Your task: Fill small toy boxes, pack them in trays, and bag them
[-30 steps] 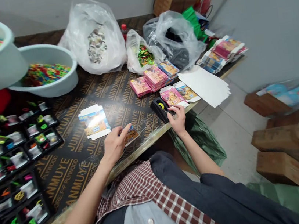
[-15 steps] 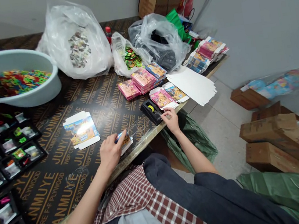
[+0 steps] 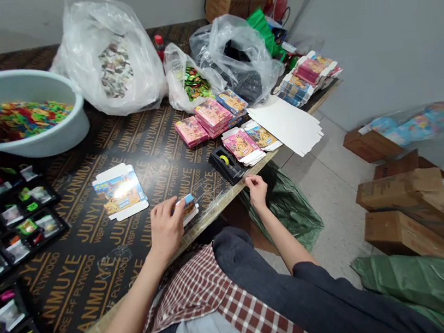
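Observation:
Near the table edge, my left hand (image 3: 168, 223) is closed on a small blue printed cardboard box (image 3: 189, 208), partly hidden under its fingers; a white flap shows at the near side. My right hand (image 3: 256, 188) is pinched just beyond the table edge, beside the near end of a black tape dispenser (image 3: 227, 167) with a yellow core. Whatever lies between those fingertips is too small to make out. A flattened blue printed box (image 3: 121, 191) lies left of my left hand. Flat pink boxes (image 3: 243, 146) and blue boxes (image 3: 261, 134) lie behind the dispenser.
Stacked pink boxes (image 3: 211, 114) stand before plastic bags of small packets (image 3: 115, 66). White card sheets (image 3: 284, 124) overhang the right edge. Black trays of small toys (image 3: 31, 207) and a pale blue tub (image 3: 73, 135) occupy the left. Cardboard cartons (image 3: 404, 231) sit on the floor.
My right hand has drawn back from the tape dispenser, towards me, its fingers now curled tighter. My left hand remains on the small box, showing slightly more of its blue end.

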{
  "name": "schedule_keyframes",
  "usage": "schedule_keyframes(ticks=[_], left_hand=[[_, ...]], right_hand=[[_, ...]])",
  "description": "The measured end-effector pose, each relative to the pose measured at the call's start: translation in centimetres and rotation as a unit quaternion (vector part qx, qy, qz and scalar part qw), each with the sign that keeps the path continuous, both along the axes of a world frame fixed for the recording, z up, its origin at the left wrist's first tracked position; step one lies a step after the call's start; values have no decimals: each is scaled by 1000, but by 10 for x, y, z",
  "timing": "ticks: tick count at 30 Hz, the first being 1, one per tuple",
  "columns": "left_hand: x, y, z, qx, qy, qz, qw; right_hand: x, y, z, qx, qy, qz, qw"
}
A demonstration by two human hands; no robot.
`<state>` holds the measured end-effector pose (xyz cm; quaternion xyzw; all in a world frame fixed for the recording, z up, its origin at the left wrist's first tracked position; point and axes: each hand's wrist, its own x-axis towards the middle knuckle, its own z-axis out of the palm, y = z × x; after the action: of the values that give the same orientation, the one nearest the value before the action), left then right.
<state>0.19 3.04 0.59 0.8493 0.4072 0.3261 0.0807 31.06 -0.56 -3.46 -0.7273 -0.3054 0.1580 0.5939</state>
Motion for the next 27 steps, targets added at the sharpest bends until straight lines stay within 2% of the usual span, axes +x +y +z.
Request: schedule_keyframes(ticks=[2,4,5,7,8,10,13,17,21,24,27], left_hand=[[1,-4,1,-13,-4,5,1000],[3,-8,1,-22,-12,10,1000],[4,-9,1,-26,-16,12,999],[6,-11,1,-29,-23,16,999],[6,-12,0,-27,-27,16,999],[6,-14,0,-22,-37,9,999],[5,-16,1,-6,-56,-13,998],[5,-17,4,-18,-39,-25,999],[6,-16,5,-23,-12,-28,999],[10,-13,2,14,-47,-23,999],[17,-9,-1,5,-60,10,998]], right_hand=[[-23,-4,12,5,53,24,998],[-54,-9,29,-12,158,125,980],[-70,-11,39,-31,220,197,955],[-101,-13,57,-72,327,330,882],[-114,-13,64,-88,370,376,845],[-132,-11,72,-102,434,422,789],[-140,-6,72,-100,489,431,752],[-135,-3,68,-101,517,431,733],[-135,-3,63,-105,525,415,736],[-135,-3,60,-127,476,413,766],[-126,-5,65,-188,300,467,810]])
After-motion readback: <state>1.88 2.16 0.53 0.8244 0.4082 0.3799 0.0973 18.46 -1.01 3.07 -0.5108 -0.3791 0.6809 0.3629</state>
